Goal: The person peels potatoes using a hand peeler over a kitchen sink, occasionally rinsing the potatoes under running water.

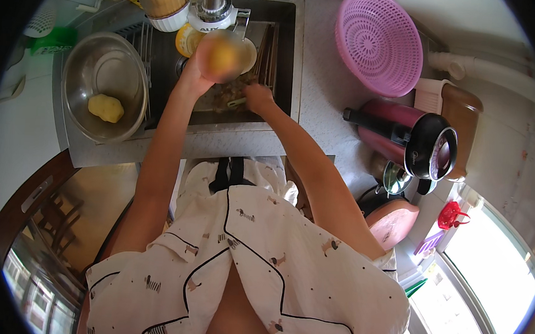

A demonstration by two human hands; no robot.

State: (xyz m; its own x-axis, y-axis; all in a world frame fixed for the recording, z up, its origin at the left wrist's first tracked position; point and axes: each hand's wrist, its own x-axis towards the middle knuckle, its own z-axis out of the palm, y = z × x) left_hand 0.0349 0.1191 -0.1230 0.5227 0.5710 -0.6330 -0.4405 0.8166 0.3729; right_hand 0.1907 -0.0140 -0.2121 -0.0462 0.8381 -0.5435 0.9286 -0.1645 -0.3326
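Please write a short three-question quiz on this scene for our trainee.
1. Which thing lies in the metal bowl: a) a cup, b) a potato, c) a sponge?
2. True or false: the pink basket stands left of the sink.
3. Which of the person's hands is nearer the pale handle?

Key: 1. b. 2. False; the pink basket stands right of the sink. 3. The right hand.

Above the sink (286, 58), the left hand (209, 63) held a blurred yellow object (226, 57); the right hand (259, 97) gripped a pale handle (236, 102).
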